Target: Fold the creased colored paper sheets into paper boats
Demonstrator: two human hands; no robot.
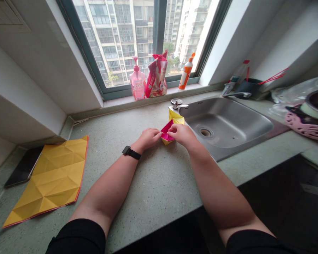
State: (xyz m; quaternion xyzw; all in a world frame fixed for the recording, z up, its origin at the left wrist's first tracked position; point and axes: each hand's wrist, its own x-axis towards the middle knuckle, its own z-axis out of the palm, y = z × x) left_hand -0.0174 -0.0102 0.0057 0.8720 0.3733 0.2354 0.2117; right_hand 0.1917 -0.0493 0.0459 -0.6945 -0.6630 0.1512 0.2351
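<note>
A small folded paper box (pixel 167 131), magenta inside and yellow outside, sits on the grey speckled counter between my hands. My left hand (pixel 150 137), below a black watch, closes its fingertips on the box's left edge. On the other side, my right hand (pixel 182 134) pinches the box's right wall between thumb and fingers. Just behind it stands a yellow folded paper piece (pixel 177 116), partly hidden by my right hand; whether the two are joined I cannot tell. Creased yellow paper sheets (pixel 60 173) with red edges lie at the left.
A steel sink (pixel 228 123) is set into the counter at the right. Along the sill stand a pink pump bottle (pixel 138 84), a red-and-white bag (pixel 157 79) and an orange bottle (pixel 185 74). A dark flat object (pixel 23 167) lies partly under the sheets.
</note>
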